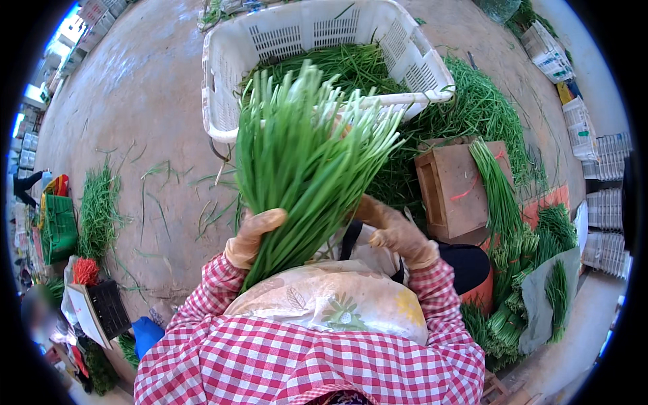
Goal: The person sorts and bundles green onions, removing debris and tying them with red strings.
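Note:
A large loose bunch of garlic chives (pixel 297 175) stands fanned out in front of me, its pale stem ends up and its leaf tips down by my lap. My left hand (pixel 255 236), in a tan glove, is closed around the bunch's lower left side, thumb across the front. Beside the bunch's lower right edge is my right hand (pixel 401 233), also gloved. Its thumb stands apart from its stretched fingers, whose tips are partly hidden behind the leaves. Beyond the bunch, a white slotted plastic crate (pixel 405 98) holds loose green leaves (pixel 344 67).
Right of me, a tied chive bundle (pixel 496 185) lies on a wooden box (pixel 449 196), next to a heap of loose greens (pixel 482 108). Several bundles (pixel 506 331) are piled nearer. Leaf scraps (pixel 98 209) and a green crate (pixel 57 229) are on the left.

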Demonstrator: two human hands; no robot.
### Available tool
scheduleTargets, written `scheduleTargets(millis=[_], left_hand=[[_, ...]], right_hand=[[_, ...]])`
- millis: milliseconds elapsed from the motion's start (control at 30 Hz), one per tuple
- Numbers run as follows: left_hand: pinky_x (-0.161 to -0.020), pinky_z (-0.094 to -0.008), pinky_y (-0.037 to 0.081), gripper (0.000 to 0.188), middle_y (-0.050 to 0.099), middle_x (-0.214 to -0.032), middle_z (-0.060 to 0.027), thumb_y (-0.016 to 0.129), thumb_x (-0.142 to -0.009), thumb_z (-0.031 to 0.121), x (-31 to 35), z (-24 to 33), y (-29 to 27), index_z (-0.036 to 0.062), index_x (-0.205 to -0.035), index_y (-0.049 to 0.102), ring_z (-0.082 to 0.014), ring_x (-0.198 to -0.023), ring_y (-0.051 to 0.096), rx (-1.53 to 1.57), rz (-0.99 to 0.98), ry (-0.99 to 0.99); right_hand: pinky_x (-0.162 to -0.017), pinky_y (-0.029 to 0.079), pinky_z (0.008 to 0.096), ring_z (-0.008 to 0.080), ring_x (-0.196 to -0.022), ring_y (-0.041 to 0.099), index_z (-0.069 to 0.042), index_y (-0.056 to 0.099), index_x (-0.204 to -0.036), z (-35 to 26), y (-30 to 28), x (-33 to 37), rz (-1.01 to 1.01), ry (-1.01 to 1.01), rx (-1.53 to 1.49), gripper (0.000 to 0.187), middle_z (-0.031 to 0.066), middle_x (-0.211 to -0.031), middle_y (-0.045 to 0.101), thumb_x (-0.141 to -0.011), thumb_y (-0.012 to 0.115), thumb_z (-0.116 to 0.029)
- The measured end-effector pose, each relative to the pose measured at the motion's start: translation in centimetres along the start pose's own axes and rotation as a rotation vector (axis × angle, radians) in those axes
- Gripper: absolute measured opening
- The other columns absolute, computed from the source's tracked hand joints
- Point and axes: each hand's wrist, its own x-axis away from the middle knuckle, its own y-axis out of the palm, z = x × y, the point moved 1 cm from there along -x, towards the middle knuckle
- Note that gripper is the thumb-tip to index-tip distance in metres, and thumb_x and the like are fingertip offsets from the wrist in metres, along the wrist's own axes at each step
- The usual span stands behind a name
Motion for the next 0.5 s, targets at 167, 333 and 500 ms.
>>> scheduleTargets(millis=[167,333,500], left_hand=[[-0.087,-0.0352,0.047,0.064,0.053,-0.122,-0.0156,0.072,-0.077,0.016,-5.4,-0.6,4.6,0.0015,-0.131,0.041,-0.0284,-0.102,0.057,-1.051,-0.095,0.315],[-0.055,-0.0453,0.047,0.062,0.058,-0.069,-0.0173,0.059,-0.082,0.014,-8.1,-3.9,8.1,-0.0081,-0.13,0.026,-0.0366,-0.061,0.059,-1.754,-0.202,0.675],[-0.067,-0.0423,0.05,0.084,0.051,-0.109,-0.0333,0.062,-0.08,0.025,-8.4,-6.6,11.9,-0.0162,-0.134,0.012,-0.0409,-0.076,0.059,-1.929,-0.258,0.548]], right_hand=[[-0.094,0.04,0.0307,0.0173,-0.112,0.048,-0.003,0.04,-0.134,-1.9,2.3,-2.7,0.182,-0.14,-0.087,0.08,0.0068,-0.125,0.05,-0.074,0.077,-0.041],[-0.082,0.047,0.0265,0.0126,-0.095,0.056,-0.001,0.048,-0.127,-1.6,0.8,-2.9,0.501,-0.313,-0.174,0.058,0.0032,-0.111,0.058,-0.079,0.074,-0.024],[-0.084,0.051,0.0302,0.0177,-0.095,0.061,0.001,0.05,-0.125,-4.5,-1.4,-0.6,0.532,-0.311,-0.357,0.052,0.0097,-0.111,0.061,-0.083,0.068,-0.024]])
